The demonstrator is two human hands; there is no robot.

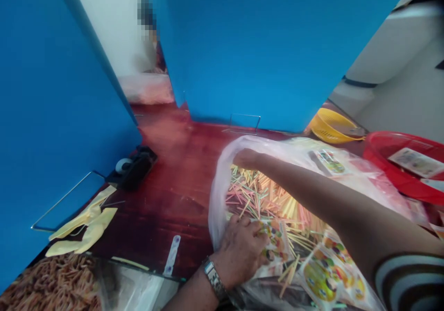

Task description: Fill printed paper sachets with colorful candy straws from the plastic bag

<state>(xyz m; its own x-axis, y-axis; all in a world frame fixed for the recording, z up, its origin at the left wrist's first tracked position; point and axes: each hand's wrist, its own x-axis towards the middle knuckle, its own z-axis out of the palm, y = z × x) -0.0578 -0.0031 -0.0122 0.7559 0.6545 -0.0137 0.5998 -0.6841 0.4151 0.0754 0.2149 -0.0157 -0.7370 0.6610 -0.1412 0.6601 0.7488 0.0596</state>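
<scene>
A large clear plastic bag (217, 200) lies wide open, full of thin coloured sticks (258, 190) in pink, yellow, orange and green. My right hand (247, 158) reaches across to the bag's far left side, against the sticks. Its fingers point down and are mostly hidden. At the near edge of the bag, my left hand (241, 251), with a metal wristwatch (214, 278), has its fingers curled on a printed plastic packet (277, 244). A second printed packet (329, 274) lies on the sticks to the right.
Blue panels (249, 47) stand around the dark red tabletop (166, 163). On the left are a tape dispenser (133, 167), pale yellow strips (83, 223) and a heap of brown sticks (58, 283). At right are a red basin (391, 163) and yellow basket (329, 126). A person shows behind the panels.
</scene>
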